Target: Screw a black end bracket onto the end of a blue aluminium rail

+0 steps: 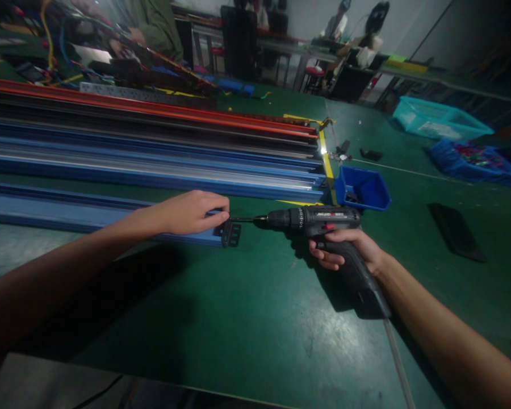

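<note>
My right hand [344,250] is wrapped round the handle of a black cordless drill [326,218], which lies level and points left. Its long bit [244,218] reaches to a black slotted end bracket [233,234] at the right end of a blue metal profile [89,211]. My left hand [191,213] rests over that end of the profile, fingers bent round it, thumb and fingertips close to the bit's tip. Whatever sits at the tip, such as a screw, is too small to make out.
More profiles, blue, black and orange [196,111], lie side by side behind. A small blue bin [361,188] with dark parts stands past the drill. Right of it are a dark flat object [456,232], a blue tray [472,159] and a teal basket [440,119]. People work farther back.
</note>
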### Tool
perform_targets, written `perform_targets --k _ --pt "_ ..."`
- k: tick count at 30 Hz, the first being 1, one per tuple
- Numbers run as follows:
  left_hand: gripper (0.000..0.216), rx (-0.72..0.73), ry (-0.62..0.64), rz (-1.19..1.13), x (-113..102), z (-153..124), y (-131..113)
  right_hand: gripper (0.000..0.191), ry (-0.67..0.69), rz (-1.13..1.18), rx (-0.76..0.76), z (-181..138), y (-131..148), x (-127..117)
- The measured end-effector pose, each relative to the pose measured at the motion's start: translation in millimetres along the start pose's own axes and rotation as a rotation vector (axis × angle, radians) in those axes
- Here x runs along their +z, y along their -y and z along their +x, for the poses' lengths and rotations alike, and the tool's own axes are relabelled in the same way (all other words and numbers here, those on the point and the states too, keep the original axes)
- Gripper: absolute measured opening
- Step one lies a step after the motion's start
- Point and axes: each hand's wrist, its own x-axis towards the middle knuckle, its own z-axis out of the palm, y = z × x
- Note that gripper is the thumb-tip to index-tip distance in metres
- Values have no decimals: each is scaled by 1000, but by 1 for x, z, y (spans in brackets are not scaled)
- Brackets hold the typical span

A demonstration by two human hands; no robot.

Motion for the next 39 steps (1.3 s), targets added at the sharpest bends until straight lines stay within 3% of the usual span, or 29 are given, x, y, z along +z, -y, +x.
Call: perform_targets --k 39 --pt "41 8 -7 21 0 1 0 28 4 -2 -2 0 0 -1"
